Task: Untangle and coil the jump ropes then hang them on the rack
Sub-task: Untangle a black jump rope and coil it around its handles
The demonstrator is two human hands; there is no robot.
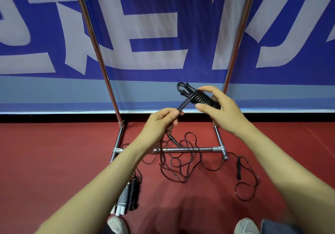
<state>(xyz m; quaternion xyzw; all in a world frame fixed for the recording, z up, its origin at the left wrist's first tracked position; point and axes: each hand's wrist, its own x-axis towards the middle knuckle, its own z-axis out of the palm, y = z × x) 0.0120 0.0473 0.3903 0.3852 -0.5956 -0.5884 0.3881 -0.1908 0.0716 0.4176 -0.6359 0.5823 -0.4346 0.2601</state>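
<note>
Coiling underway: right hand [222, 111] grips a nearly wound black rope [201, 96], left hand [159, 122] pinches its tail. Two coiled bundles [129, 194] and a tangle [181, 161] lie below, unhung.

Holding a coiled black rope [204, 98] in the right hand [223, 112], pinching its loose end with the left hand [159, 121]. Below, tangled ropes [183, 163] on the red floor [54, 152] by the rack [94, 39].

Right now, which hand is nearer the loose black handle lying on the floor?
Right. The right hand is above the handle, slightly left of it; the left hand is much farther left.
</note>
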